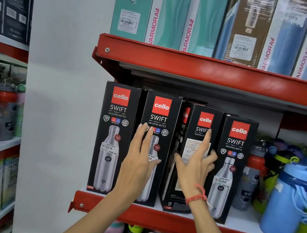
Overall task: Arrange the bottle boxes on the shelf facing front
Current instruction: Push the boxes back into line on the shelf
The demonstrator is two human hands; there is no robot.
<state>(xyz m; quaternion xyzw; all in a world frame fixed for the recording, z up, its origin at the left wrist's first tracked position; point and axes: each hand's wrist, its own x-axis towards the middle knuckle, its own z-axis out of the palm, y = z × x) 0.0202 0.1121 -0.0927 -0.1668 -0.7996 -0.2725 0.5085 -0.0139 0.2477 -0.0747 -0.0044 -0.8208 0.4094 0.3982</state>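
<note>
Head view: 4 black boxes on shelf [172,218]
Left hand [139,160]: open, flat on 2nd box [155,149]
Right hand [195,163]: fingers spread, on skewed 3rd box [191,138]

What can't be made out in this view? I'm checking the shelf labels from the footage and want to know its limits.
- Second box: bottle picture and price sticker partly hidden by the left hand.
- Third box: turned and tilted, its label text blurred and covered by the right hand.
- Boxes on the top shelf: tops cut off by the frame edge.
</note>
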